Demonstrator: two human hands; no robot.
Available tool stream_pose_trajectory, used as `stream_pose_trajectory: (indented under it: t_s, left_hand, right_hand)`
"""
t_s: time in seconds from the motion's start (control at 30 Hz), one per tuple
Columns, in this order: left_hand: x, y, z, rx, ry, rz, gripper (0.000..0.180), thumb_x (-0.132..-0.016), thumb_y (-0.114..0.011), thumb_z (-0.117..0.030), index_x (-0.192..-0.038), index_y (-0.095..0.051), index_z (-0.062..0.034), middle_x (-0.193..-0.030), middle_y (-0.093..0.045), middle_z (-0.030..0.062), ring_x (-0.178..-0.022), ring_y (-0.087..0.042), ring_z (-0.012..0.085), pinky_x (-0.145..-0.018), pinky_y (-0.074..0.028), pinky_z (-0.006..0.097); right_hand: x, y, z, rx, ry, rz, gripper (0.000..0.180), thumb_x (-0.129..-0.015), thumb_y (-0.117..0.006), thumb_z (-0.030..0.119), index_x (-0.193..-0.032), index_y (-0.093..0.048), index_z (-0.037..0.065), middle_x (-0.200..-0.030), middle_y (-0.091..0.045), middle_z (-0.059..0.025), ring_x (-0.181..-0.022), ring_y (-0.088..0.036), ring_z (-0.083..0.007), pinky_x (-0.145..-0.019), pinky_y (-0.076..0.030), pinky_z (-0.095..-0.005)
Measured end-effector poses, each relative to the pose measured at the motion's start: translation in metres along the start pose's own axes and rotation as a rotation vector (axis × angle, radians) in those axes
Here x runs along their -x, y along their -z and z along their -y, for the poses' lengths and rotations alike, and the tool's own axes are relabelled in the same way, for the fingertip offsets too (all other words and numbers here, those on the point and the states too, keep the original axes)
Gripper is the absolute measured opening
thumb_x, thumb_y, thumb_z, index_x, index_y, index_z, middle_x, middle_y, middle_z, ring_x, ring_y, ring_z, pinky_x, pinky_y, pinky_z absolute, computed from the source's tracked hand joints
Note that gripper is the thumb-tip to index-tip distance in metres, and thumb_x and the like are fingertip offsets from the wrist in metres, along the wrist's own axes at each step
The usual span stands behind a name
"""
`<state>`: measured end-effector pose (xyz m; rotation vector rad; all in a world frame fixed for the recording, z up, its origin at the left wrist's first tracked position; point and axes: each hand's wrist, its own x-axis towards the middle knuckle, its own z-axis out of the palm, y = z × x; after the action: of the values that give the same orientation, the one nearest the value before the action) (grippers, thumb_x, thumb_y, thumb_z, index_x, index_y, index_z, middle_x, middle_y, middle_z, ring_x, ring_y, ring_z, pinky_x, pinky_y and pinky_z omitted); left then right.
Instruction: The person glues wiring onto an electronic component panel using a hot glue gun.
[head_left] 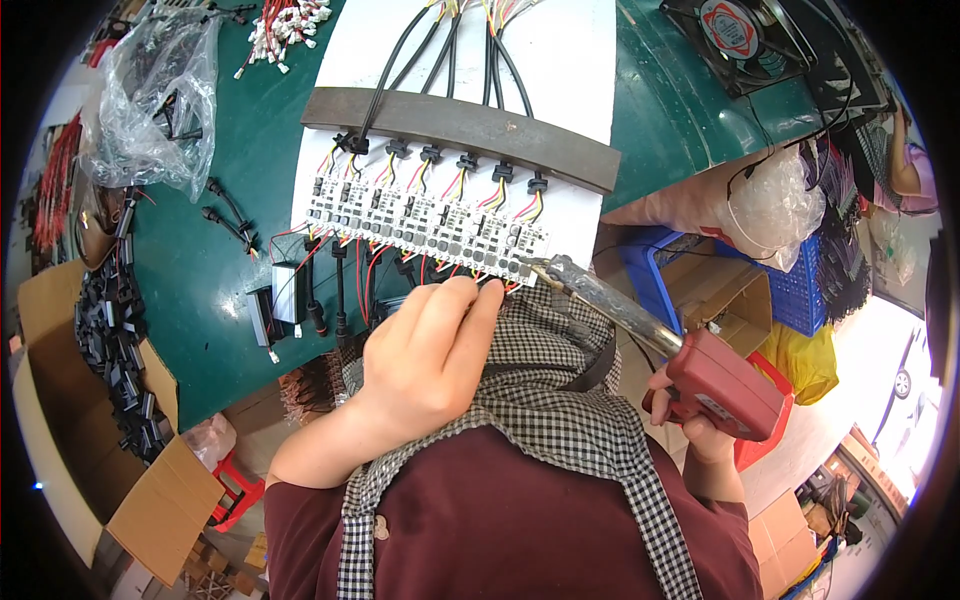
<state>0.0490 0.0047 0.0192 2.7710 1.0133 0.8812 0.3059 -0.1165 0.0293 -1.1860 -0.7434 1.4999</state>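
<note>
A white panel of joined circuit boards (420,222) lies on a white sheet, with coloured wires soldered along its far edge. My left hand (425,350) is closed at the panel's near edge, its thumb and fingertips pinching a thin wire (512,287) near the right end. The fingers partly hide that wire. In my right hand (703,436) is a red soldering gun (728,388), gripped by its handle. Its metal barrel points left, and the tip sits at the panel's near right corner, close to my left fingertips.
A dark metal bar (460,135) rests across the black cables (450,60) beyond the panel. On the green table (190,345) lie metal-cased modules (286,295), connector cables (232,220) and a plastic bag (155,100). A fan (740,40) stands far right; a cardboard box (160,525) is at left.
</note>
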Motion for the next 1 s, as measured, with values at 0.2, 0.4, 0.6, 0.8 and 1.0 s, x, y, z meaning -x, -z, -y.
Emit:
stream_pose_trajectory:
  t_s: [0.2, 0.4, 0.6, 0.8, 1.0]
  left_hand:
    - [0.0026, -0.0008, 0.0019, 0.072, 0.039, -0.001, 0.032, -0.06, -0.062, 0.002, -0.091, -0.062, 0.0086, -0.081, -0.053, 0.0108, -0.064, -0.054, 0.0199, -0.053, -0.047, 0.027]
    - [-0.0002, -0.0022, -0.002, 0.127, 0.093, -0.039, 0.028, -0.062, -0.064, 0.011, -0.09, -0.063, 0.0066, -0.074, -0.054, 0.0096, -0.06, -0.054, 0.0206, -0.051, -0.044, 0.029]
    - [0.0008, 0.0003, -0.0011, 0.172, 0.118, -0.002, 0.028, -0.062, -0.064, 0.011, -0.09, -0.063, 0.0064, -0.075, -0.054, 0.0096, -0.061, -0.054, 0.0204, -0.052, -0.044, 0.028]
    - [0.0008, 0.0007, -0.001, 0.166, 0.124, -0.003, 0.027, -0.062, -0.064, 0.011, -0.088, -0.063, 0.0063, -0.076, -0.054, 0.0096, -0.061, -0.054, 0.0204, -0.052, -0.044, 0.028]
    - [0.0015, 0.0007, -0.0015, 0.147, 0.124, -0.007, 0.027, -0.062, -0.064, 0.011, -0.088, -0.063, 0.0065, -0.076, -0.053, 0.0095, -0.061, -0.053, 0.0203, -0.052, -0.044, 0.028]
  right_hand:
    - [0.0024, 0.0033, -0.0065, 0.037, 0.051, 0.013, 0.08, -0.069, -0.079, 0.024, -0.13, -0.038, -0.008, -0.089, -0.064, -0.0169, -0.064, -0.062, -0.0177, -0.057, -0.05, -0.0273]
    - [-0.0015, 0.0001, -0.0061, 0.103, 0.079, 0.021, 0.078, -0.069, -0.078, 0.024, -0.129, -0.04, -0.009, -0.089, -0.065, -0.0172, -0.061, -0.061, -0.0163, -0.058, -0.05, -0.027]
    - [-0.0033, -0.0019, -0.0051, 0.082, 0.085, 0.015, 0.078, -0.069, -0.079, 0.026, -0.128, -0.04, -0.01, -0.088, -0.066, -0.0164, -0.061, -0.061, -0.0155, -0.058, -0.05, -0.0262]
    - [-0.0057, -0.0031, -0.0029, 0.108, 0.064, 0.032, 0.077, -0.07, -0.078, 0.026, -0.127, -0.041, -0.01, -0.084, -0.065, -0.0141, -0.062, -0.062, -0.0149, -0.059, -0.05, -0.0255]
    - [-0.0047, 0.0001, -0.0048, 0.191, 0.055, 0.016, 0.078, -0.069, -0.079, 0.03, -0.124, -0.043, -0.011, -0.081, -0.065, -0.0107, -0.065, -0.062, -0.0136, -0.062, -0.05, -0.0249]
